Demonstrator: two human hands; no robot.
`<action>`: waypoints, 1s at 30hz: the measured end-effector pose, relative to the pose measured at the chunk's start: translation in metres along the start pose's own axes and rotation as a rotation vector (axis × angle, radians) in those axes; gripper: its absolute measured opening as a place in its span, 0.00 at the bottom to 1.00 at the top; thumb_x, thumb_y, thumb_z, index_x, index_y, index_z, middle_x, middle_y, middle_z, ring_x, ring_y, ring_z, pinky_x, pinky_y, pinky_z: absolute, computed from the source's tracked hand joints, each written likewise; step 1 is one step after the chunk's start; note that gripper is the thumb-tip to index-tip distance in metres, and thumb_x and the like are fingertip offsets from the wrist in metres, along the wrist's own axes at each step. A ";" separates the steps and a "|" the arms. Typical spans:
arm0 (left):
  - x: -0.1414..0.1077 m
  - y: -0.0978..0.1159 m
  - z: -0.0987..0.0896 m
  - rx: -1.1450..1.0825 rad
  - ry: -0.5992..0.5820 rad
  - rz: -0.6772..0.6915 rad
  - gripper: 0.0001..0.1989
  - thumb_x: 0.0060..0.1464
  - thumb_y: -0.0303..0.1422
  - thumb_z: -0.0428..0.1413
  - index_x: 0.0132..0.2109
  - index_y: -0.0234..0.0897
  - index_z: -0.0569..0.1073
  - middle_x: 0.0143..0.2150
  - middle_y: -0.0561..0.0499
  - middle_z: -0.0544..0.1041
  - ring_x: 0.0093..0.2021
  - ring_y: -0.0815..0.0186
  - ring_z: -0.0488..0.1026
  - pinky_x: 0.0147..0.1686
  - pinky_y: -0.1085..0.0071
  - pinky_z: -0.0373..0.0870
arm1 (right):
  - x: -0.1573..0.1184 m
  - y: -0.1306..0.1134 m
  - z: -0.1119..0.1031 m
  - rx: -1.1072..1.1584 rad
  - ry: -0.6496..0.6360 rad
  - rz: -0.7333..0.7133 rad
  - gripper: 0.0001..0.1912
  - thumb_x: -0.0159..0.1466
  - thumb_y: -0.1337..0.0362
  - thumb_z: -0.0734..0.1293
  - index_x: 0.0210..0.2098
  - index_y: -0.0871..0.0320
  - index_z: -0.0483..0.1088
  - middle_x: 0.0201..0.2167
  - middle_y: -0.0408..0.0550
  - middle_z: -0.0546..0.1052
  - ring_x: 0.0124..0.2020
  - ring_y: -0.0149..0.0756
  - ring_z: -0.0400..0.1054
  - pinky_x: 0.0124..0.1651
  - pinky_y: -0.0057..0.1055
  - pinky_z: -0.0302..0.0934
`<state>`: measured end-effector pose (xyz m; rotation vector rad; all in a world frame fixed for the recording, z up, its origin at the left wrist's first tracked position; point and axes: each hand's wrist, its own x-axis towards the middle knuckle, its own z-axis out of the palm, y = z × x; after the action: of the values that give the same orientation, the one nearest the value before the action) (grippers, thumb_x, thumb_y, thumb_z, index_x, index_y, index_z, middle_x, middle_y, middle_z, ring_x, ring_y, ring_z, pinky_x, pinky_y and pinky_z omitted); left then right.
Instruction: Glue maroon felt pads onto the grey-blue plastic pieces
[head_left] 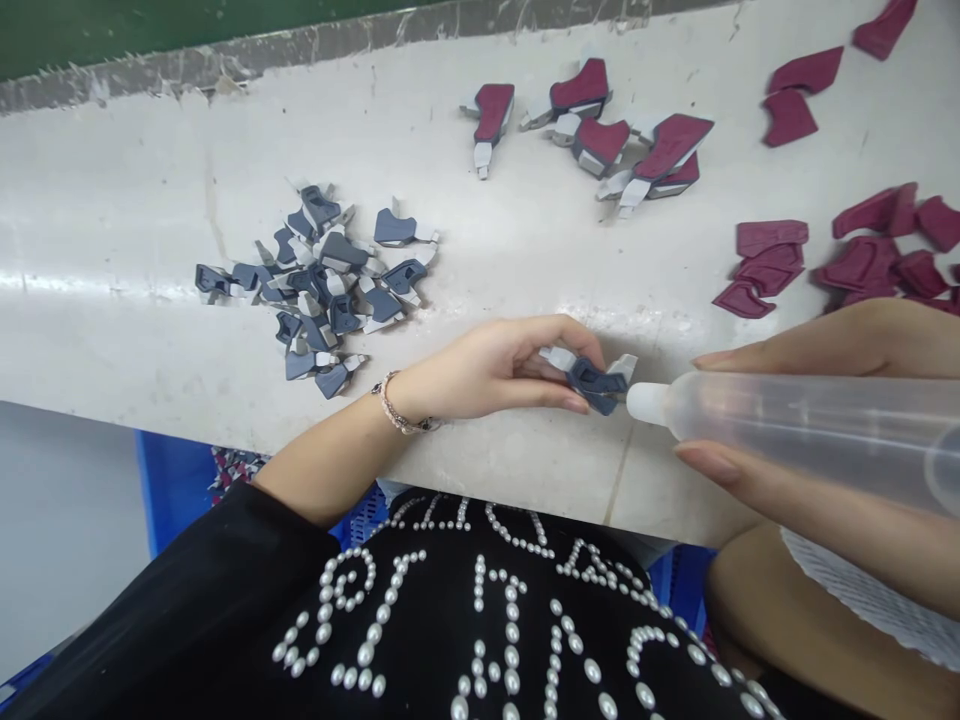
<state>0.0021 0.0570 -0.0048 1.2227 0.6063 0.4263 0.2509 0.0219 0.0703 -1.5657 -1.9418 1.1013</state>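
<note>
**Slate-blue shaped piece with pale-grey tabs [596,385] held at counter edge, bottle nozzle alongside**

The piece is held just above the near edge of the counter, pinched between the thumb and curled fingers of the left hand [487,370]. The hand is mostly closed around the piece, and a beaded bracelet [397,405] is worn on that wrist. The material of the piece cannot be told.

A translucent plastic squeeze bottle [810,430] is gripped in the right hand [847,345], with the fingers wrapped above and below its body. Its rounded white nozzle tip [641,402] is aimed at the piece from the right, at or just beside the pale tab. Contact cannot be confirmed. Nothing can be seen coming from the tip, and the bottle's contents cannot be made out.

Step in hand, as seen: the piece is presented to the nozzle, one item at a time.

Surface: the white counter [135,200] is scuffed and marked. A loose pile of similar blue-and-grey pieces [315,285] lies left of the hands. Further along, grey pieces topped with maroon panels [600,140] are grouped, and loose maroon cut shapes [772,265] are scattered to the right.

Room: a dark green surface [187,30] runs past the far edge of the counter. A blue plastic crate [172,480] is seen below the near edge, beyond a black top studded with pearl beads [450,620].
</note>
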 end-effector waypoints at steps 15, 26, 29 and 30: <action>0.000 0.000 -0.002 0.014 0.008 -0.009 0.14 0.59 0.28 0.63 0.51 0.32 0.73 0.55 0.45 0.76 0.51 0.67 0.78 0.52 0.71 0.80 | -0.011 -0.001 -0.013 -0.152 -0.059 -0.059 0.14 0.64 0.40 0.69 0.41 0.38 0.74 0.37 0.39 0.79 0.33 0.41 0.76 0.28 0.45 0.70; -0.001 0.001 -0.001 0.008 -0.018 -0.004 0.14 0.59 0.26 0.62 0.51 0.30 0.73 0.54 0.45 0.76 0.51 0.67 0.79 0.53 0.69 0.79 | -0.012 0.014 -0.016 -0.161 -0.047 -0.002 0.17 0.59 0.41 0.73 0.40 0.43 0.73 0.34 0.42 0.79 0.29 0.42 0.74 0.22 0.41 0.64; -0.001 0.001 -0.002 0.006 -0.033 -0.010 0.14 0.59 0.26 0.62 0.51 0.30 0.72 0.54 0.44 0.76 0.51 0.67 0.80 0.54 0.69 0.79 | -0.012 0.019 -0.016 -0.188 -0.010 0.000 0.19 0.58 0.39 0.73 0.39 0.44 0.74 0.35 0.44 0.79 0.30 0.43 0.74 0.22 0.41 0.64; -0.001 0.001 -0.002 0.007 -0.035 -0.018 0.14 0.59 0.26 0.63 0.52 0.30 0.72 0.54 0.44 0.76 0.50 0.67 0.80 0.54 0.69 0.79 | -0.011 0.019 -0.016 -0.198 -0.004 0.009 0.20 0.58 0.39 0.73 0.39 0.44 0.74 0.35 0.44 0.79 0.30 0.43 0.74 0.23 0.42 0.64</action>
<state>0.0000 0.0578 -0.0037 1.2284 0.5886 0.3867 0.2779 0.0172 0.0665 -1.6751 -2.1026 0.9401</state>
